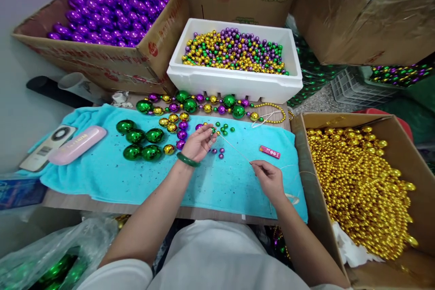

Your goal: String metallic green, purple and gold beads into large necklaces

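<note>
My left hand, with a dark green bangle on its wrist, is closed, fingertips pinched by a small green bead and a tiny gold one. From there a thin, straight, pale strand slants down to my right hand, whose thumb and forefinger pinch its end. I cannot tell whether it is a needle or taut thread. Loose small green beads and small purple beads lie beside my left hand. Large green beads, gold beads and purple beads sit left of it on the turquoise towel.
A finished-looking bead necklace lies along the towel's back edge. Behind stands a white foam box of small beads. Cardboard boxes hold purple beads and gold bead strings. A pink case and a small pink packet rest on the towel.
</note>
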### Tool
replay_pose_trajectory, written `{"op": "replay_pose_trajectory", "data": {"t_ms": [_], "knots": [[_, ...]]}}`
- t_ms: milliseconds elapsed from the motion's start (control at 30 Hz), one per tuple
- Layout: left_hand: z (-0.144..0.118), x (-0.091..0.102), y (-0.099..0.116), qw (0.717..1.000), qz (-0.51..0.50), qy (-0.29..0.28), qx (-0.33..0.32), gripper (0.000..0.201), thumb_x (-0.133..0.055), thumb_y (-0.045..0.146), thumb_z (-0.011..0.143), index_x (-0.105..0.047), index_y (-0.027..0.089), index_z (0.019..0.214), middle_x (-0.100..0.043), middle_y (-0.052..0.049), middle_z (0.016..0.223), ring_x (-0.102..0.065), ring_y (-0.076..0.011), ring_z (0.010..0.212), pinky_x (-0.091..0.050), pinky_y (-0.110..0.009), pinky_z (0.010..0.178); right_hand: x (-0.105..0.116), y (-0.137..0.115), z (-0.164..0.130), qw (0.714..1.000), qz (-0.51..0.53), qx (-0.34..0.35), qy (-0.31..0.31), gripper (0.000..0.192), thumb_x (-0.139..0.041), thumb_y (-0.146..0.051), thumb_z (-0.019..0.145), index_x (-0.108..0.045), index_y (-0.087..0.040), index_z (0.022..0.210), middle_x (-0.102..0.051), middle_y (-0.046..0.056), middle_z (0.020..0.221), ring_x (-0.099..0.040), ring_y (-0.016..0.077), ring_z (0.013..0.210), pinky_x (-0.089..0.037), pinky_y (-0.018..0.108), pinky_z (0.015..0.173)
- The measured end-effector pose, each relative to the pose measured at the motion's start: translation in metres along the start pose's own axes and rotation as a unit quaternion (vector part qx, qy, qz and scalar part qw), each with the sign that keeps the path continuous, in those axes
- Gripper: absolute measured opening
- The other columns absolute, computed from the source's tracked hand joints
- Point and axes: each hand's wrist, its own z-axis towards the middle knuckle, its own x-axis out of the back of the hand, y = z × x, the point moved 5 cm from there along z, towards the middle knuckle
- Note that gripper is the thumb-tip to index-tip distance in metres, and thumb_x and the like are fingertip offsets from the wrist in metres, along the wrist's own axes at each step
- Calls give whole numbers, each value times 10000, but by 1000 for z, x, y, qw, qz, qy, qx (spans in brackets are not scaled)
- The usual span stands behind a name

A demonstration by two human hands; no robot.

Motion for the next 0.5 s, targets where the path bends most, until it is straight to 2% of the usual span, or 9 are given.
{"op": "replay_pose_trajectory", "data": {"t_ms": [367,500], "knots": [[0,4,0,1000,1,11,-19,125,-640,69,754,-663,126,862,-667,-21,755,-646,-88,656,-532,-179,612,-1,2,0,1000,-7,-1,0,214,-608,-342,768,-738,-174,788,-615,10,592,-472,115,512,-376,244,491],[-4,2,1,997,39,-13,-70,293,-738,102,644,-660,140,923,-673,-21,832,-640,-95,679,-514,-189,598,-2,2,2,1000,-9,-6,-11,215,-617,-347,757,-734,-167,774,-616,10,596,-462,108,504,-369,239,486]]}}
